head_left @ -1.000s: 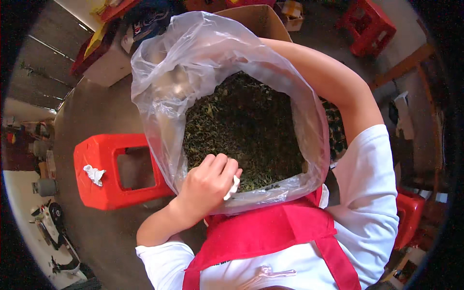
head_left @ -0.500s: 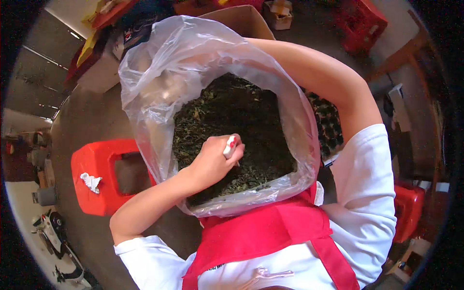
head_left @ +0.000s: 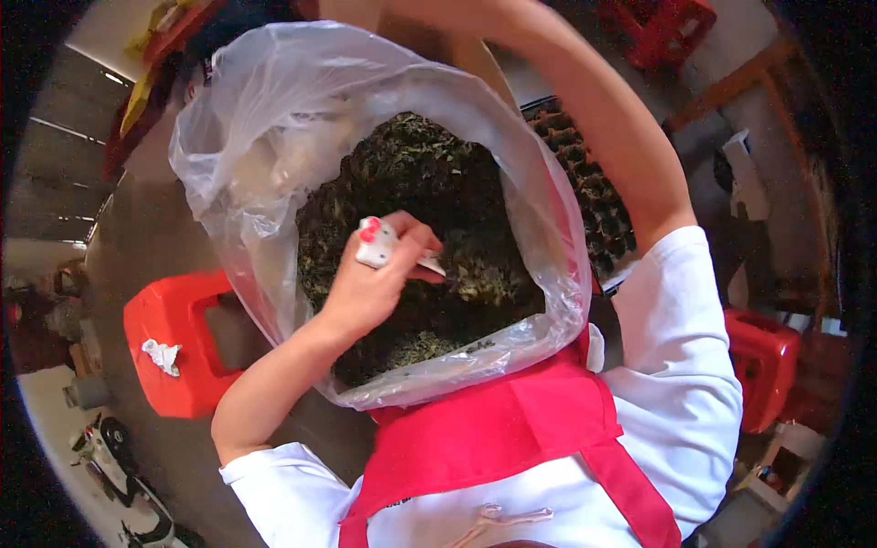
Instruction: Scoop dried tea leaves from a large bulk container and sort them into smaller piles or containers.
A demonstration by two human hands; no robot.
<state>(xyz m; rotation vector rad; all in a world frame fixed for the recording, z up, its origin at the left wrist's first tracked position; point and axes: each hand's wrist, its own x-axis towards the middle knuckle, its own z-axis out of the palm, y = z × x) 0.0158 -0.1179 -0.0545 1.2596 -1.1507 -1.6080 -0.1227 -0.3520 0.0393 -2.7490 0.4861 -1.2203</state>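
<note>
My left hand (head_left: 361,288) is closed around a small tool with a white, red-marked handle (head_left: 373,247). A pale tip of the tool shows past my fingers, low over dark green leafy material (head_left: 411,173); its exact kind is hidden by my grip. The leafy material fills a wide-mouthed clear plastic bag (head_left: 247,100), whose near rim lies against my red apron (head_left: 493,429). My right arm reaches around the bag's right side to its far edge. There my right hand (head_left: 352,11) is blurred and partly cut off at the top, so its fingers cannot be read.
A red plastic stool (head_left: 169,301) with a crumpled white tissue (head_left: 162,356) on it stands at left. A dark tray with many cells (head_left: 585,173) sits right of the bag. Another red stool (head_left: 763,365) is at far right, a white scooter (head_left: 119,466) at lower left.
My right arm has lifted from behind the bag's plastic to beyond its far rim. My left hand has moved up and left and turned, showing more of the white handle.
</note>
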